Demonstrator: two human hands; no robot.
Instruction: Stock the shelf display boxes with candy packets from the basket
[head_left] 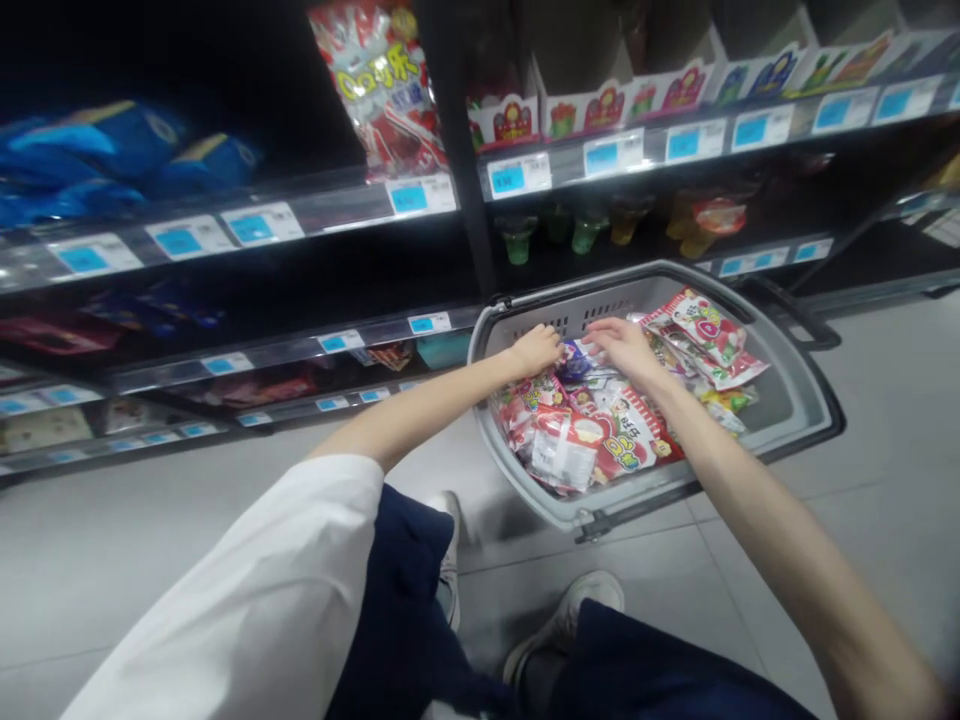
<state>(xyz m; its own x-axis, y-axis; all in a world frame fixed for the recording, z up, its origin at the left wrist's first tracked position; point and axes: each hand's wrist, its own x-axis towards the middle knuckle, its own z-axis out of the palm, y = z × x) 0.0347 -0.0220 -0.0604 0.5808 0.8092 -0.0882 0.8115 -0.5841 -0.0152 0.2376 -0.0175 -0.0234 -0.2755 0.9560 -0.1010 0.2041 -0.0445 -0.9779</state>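
A grey shopping basket point(795, 400) with a black rim stands in front of me, full of glossy candy bags. Inside its left part, my left hand point(538, 350) has its fingers curled down among the bags; what they grip is hidden. Close by on the right, my right hand point(624, 346) hovers over the bags with its fingers stretched and slightly apart. A small blue packet point(576, 360) lies between the two hands, near the fingertips. Red and white candy bags point(626, 430) fill the front of the basket, and another red and white bag point(709, 328) lies toward the right.
Dark store shelves point(330, 215) with price labels run behind the basket. A large red candy bag point(382, 90) stands upright on one; open display boxes point(585, 110) and small jelly cups point(589, 232) sit to its right. My shoes point(577, 605) are on the tiled floor below the basket.
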